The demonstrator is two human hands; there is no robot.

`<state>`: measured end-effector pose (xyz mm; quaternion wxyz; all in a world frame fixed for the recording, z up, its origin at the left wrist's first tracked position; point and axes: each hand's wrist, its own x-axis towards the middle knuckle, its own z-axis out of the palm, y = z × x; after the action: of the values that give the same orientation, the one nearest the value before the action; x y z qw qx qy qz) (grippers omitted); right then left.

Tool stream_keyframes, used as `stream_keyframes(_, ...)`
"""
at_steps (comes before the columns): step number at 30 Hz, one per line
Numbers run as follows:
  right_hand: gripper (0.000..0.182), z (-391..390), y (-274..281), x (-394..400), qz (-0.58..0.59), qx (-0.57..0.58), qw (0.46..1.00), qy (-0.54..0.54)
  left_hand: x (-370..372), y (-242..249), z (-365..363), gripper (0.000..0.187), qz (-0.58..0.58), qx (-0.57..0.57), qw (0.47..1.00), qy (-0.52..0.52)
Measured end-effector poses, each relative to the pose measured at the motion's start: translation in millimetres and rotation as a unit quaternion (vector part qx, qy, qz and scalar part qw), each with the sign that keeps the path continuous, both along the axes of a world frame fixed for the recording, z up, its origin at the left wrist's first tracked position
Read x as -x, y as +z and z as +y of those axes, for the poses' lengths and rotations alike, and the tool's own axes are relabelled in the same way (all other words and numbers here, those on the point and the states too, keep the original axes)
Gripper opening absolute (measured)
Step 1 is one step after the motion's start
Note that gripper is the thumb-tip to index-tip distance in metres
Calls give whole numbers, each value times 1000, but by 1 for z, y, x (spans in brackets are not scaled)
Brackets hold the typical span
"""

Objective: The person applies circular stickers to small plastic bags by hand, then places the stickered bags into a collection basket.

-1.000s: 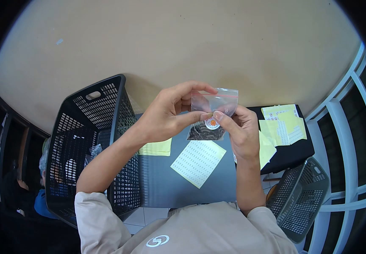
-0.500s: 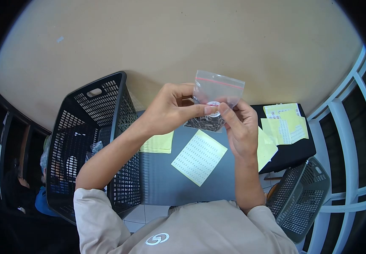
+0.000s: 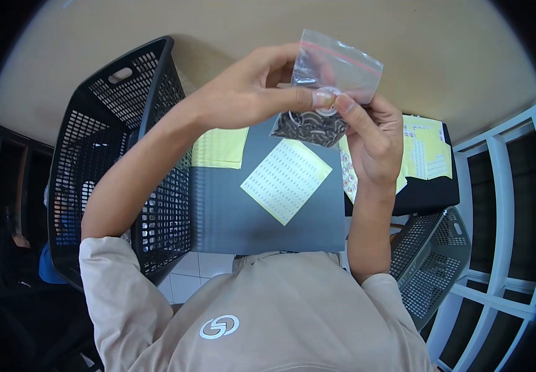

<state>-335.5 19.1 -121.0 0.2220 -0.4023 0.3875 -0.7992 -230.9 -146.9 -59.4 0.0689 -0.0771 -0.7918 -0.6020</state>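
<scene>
A clear zip-lock bag (image 3: 345, 67) with a red stripe near its top is held up between both hands. Its lower part is filled with small dark, curled pieces (image 3: 308, 129) that I cannot name exactly. On the bag's front sits a round white sticker (image 3: 328, 112) with reddish print. The thumb of my left hand (image 3: 259, 90) presses on the sticker, its fingers behind the bag. My right hand (image 3: 375, 139) grips the bag's right side, thumb at the sticker's edge. Below lies a sheet of small printed labels (image 3: 286, 181) on the grey table (image 3: 218, 211).
A large dark plastic basket (image 3: 156, 99) stands at the left. Yellow sheets (image 3: 221, 149) lie beside it, and more label sheets (image 3: 428, 155) rest on black cloth at the right. A second basket (image 3: 435, 273) is lower right. A person's hand (image 3: 20, 240) shows far left.
The bag and both hands appear higher in the view, and the table and baskets have shifted up too as the camera tilts. Both thumbs remain at the sticker.
</scene>
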Motion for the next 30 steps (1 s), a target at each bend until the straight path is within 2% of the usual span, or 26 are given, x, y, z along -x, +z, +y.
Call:
stream_keyframes(3,12,0,-6,1,18,-22,999,-23,4,-7,-2,33,55,-12,998,33)
stream_keyframes(5,13,0,-9,-2,-8,-18,999,-35,5,-3,-9,29,43,59,995,65)
stream_keyframes(6,13,1,-10,-2,-8,-20,999,-35,7,-6,-12,25,80,99,989,79)
stream_keyframes(9,14,6,-21,1,-52,-27,998,-12,4,-4,-9,25,99,92,987,90)
stream_keyframes(11,14,8,-58,22,-50,-162,981,-94,4,0,-12,25,105,119,982,98)
stream_keyframes(13,13,13,-114,45,77,-338,928,-134,3,-1,-11,25,108,142,978,107)
stream_keyframes(16,16,19,-205,48,199,-427,859,-199,4,-2,-10,26,102,145,973,145)
stream_keyframes(17,19,23,-222,41,250,-436,836,-221,4,-1,-9,26,96,146,975,141)
stream_keyframes(18,25,24,-229,34,238,-469,824,-210,4,-1,-9,27,88,146,976,136)
stream_keyframes(19,25,26,-235,28,238,-468,825,-209,3,-1,-9,27,88,147,976,137)
stream_keyframes(21,30,29,-242,16,371,-467,757,-268,3,0,-9,28,78,150,976,135)
stream_keyframes(26,33,43,-239,15,362,-489,740,-288,2,0,-9,26,72,126,980,138)
stream_keyframes(29,34,57,-245,23,340,-478,730,-351,2,1,-9,25,71,126,980,135)
stream_keyframes(30,34,62,-249,27,302,-471,748,-357,2,1,-9,25,74,127,980,135)
